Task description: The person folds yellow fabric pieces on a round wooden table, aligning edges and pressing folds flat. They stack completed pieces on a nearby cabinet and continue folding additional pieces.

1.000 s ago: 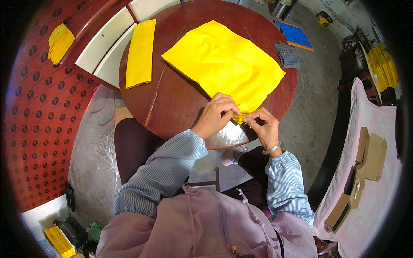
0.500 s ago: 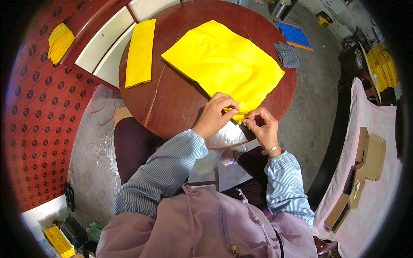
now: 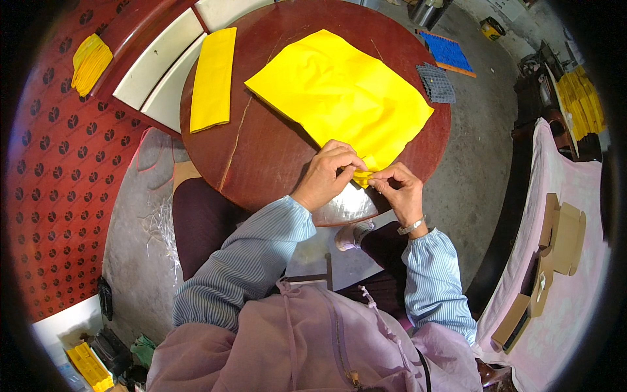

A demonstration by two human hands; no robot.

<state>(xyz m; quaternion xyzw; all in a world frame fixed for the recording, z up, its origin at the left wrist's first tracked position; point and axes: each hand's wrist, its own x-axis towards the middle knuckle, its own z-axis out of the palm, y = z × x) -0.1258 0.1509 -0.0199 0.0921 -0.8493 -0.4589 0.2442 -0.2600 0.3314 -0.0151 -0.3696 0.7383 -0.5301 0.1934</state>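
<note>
A large yellow cloth (image 3: 346,91) lies spread over the round red-brown table (image 3: 261,157), its near corner gathered at the table's front edge. My left hand (image 3: 326,175) pinches that corner from the left, fingertips closed on the fabric. From the right, my right hand (image 3: 401,189) pinches the same bunched edge between thumb and forefinger. The small folds between the two hands are partly hidden by my fingers. A folded yellow cloth strip (image 3: 213,80) rests on the table's left side, apart from both hands.
A dark grey textured mat (image 3: 435,83) hangs at the table's right edge. On the right, opened cardboard boxes (image 3: 545,268) lie on a pink-covered seat (image 3: 581,189). Stacked yellow cloths (image 3: 91,65) sit on the red patterned surface at left. A blue mat (image 3: 449,52) is on the floor.
My right fingers have shifted slightly at the gathered corner, and a bit more folded yellow fabric shows between the hands. The left hand has barely moved.
</note>
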